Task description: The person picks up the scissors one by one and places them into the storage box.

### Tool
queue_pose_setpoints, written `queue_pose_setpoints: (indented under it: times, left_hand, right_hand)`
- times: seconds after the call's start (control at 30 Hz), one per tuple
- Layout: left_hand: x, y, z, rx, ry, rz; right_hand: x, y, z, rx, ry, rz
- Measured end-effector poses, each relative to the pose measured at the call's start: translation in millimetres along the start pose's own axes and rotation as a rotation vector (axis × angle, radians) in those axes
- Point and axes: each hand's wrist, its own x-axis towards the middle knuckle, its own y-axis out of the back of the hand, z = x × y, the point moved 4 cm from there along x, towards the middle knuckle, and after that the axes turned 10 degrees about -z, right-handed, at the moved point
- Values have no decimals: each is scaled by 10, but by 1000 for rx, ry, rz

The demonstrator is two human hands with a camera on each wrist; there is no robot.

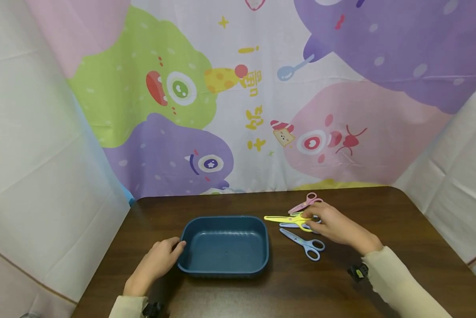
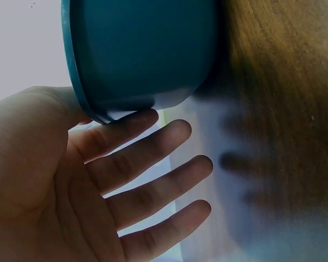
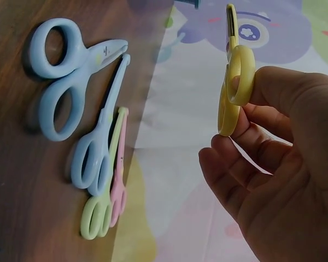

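Observation:
My left hand [image 1: 158,260] holds the left rim of a dark teal plastic tray [image 1: 226,251]. The left wrist view has its thumb over the rim, the index finger against the outer wall and the other fingers spread. My right hand [image 1: 335,225] pinches yellow scissors [image 3: 241,76] by the handle loops, raised off the table with the blades pointing left. Below and beside that hand lie blue scissors [image 1: 313,249], a second blue pair [image 3: 93,158], light green scissors [image 3: 95,215] and pink scissors [image 1: 301,206]. In the head view, the yellow pair and my hand partly cover the green and second blue ones.
The dark brown wooden table [image 1: 301,291] carries the tray at its middle, with the scissors to its right. Behind the table hangs a cloth [image 1: 238,172] printed with cartoon monsters. White cloth walls [image 1: 43,154] stand at both sides.

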Motion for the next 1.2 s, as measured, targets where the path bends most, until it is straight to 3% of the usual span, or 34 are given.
queue_pose_setpoints:
  times: [0.57,1.2]
  left_hand:
    - [3,-6,3,-8,2,-4]
    - [1,-2,18,11,11,15]
  right_hand:
    - [109,6,-143,-12,28,15]
    - [176,2,-218,67,10,-25]
